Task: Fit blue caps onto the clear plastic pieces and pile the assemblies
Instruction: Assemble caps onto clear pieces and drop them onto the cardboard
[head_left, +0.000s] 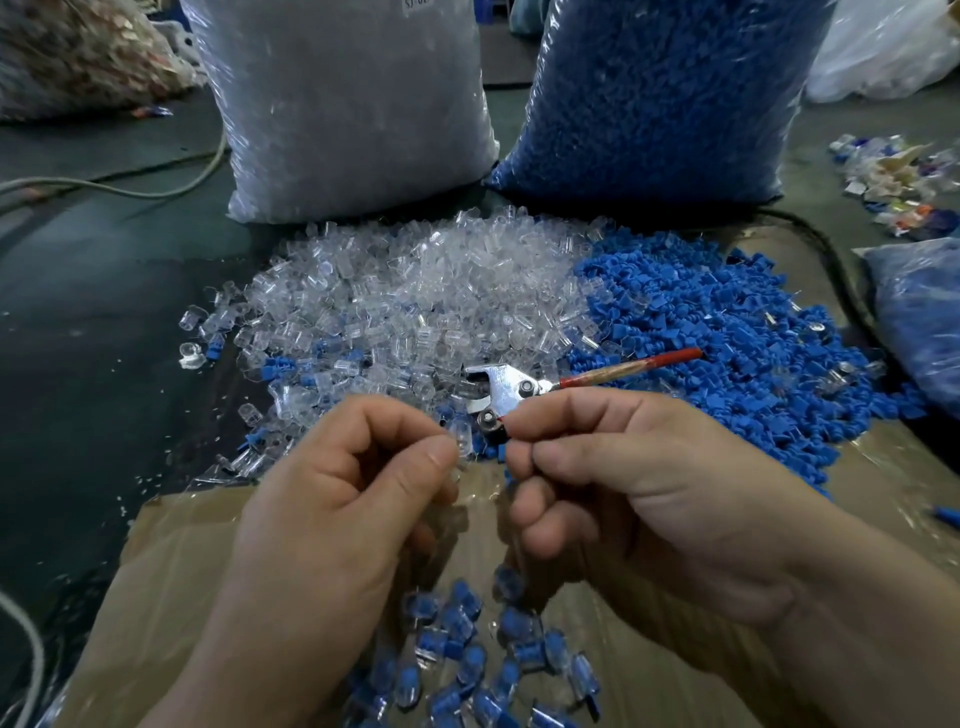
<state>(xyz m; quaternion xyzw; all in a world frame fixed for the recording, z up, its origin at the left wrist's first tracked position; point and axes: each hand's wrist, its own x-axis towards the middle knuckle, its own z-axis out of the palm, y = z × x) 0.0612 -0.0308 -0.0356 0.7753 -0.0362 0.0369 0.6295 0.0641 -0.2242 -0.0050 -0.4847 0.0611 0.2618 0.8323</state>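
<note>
Capping step in hand. Left hand (353, 493) fingers pinch a clear plastic piece (464, 435) at centre. Right hand (623, 483) fingers curled tight beside it, contents hidden; blue cap presumed. Assemblies (467, 649) lie at 6 o'clock on cardboard (182, 571). Next: align cap, press home, drop on pile.

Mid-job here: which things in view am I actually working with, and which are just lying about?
In the job: left hand, clear piece it pinches, clear pile, blue caps pile, finished assemblies.
Lying about: pliers, grey cable, litter heap far right.
</note>
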